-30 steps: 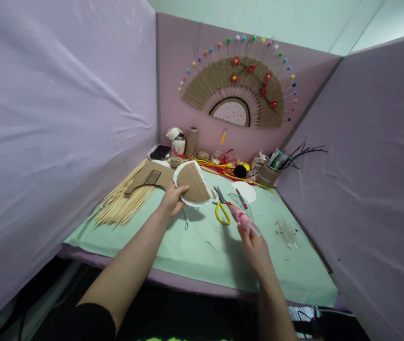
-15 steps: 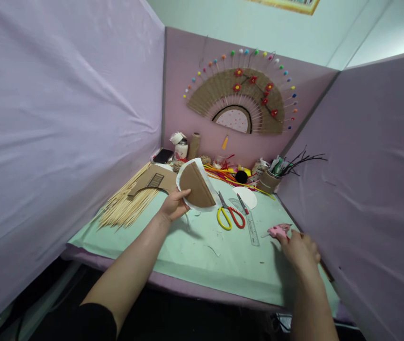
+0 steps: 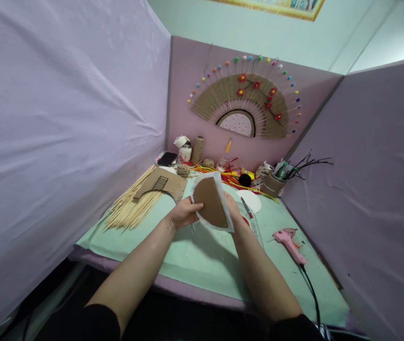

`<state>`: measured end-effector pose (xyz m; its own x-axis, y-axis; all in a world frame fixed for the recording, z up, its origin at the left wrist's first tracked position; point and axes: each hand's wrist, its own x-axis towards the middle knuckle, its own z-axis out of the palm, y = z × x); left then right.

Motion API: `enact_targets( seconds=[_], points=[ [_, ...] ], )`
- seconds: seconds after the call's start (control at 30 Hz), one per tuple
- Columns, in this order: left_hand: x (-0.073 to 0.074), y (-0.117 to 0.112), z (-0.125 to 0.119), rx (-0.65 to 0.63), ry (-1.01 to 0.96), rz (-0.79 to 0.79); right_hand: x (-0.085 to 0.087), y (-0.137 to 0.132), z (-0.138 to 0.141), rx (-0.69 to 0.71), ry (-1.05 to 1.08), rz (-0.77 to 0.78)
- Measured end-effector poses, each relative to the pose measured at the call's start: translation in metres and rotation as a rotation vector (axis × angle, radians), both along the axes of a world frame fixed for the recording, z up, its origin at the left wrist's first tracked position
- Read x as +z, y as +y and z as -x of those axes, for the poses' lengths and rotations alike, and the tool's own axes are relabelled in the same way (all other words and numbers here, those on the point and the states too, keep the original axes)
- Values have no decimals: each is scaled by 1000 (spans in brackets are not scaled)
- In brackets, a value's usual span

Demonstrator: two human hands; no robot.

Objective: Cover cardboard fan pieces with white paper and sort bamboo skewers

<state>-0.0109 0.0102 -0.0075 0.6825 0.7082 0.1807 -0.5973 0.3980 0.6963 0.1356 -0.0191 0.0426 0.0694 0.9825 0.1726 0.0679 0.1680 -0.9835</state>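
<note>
A brown cardboard half-circle (image 3: 209, 202) backed with white paper (image 3: 225, 203) is raised over the table, its straight edge facing right. My left hand (image 3: 184, 212) grips its curved left side, thumb on the cardboard face and fingers behind. At the straight edge, my right hand (image 3: 233, 210) is up against the piece; its fingers are mostly hidden behind the paper, so their grip does not show. The pink hot glue gun (image 3: 290, 246) lies on the table to the right of my right forearm. Scissors (image 3: 246, 220) are largely covered by my right hand.
Bamboo sticks (image 3: 130, 210) lie left under a cut cardboard piece (image 3: 159, 183). A white paper piece (image 3: 250, 201), a red-tipped pen (image 3: 246, 207) and a clear ruler (image 3: 256, 229) lie right of centre. Pipe cleaners (image 3: 230, 179), twine and a twig-filled pot (image 3: 272, 184) line the back.
My right hand has let go of the glue gun, leaving it on the table, and moved left to the half-circle's straight edge. My left hand still holds the piece.
</note>
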Motion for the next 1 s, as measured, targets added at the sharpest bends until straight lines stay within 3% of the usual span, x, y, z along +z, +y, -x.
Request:
enact_targets(
  seconds=[0.1,0.23,0.47,0.63,0.87,1.0],
  points=[
    [0,0,-3,15,24,-3,3,-8,-3,-73,29,58],
    [-1,0,-5,22,82,-1,2,-13,-8,-58,33,84],
    [3,-3,-6,-24,170,-33,-13,-7,-21,-74,49,-101],
    [3,-5,-9,-68,201,-61,-7,-9,-21,-82,38,-226],
    [1,-5,-13,-23,226,-54,-7,-11,-20,-226,-171,-368],
    [3,-6,-13,-13,230,-42,-12,-4,-30,-145,-12,-288]
  ],
)
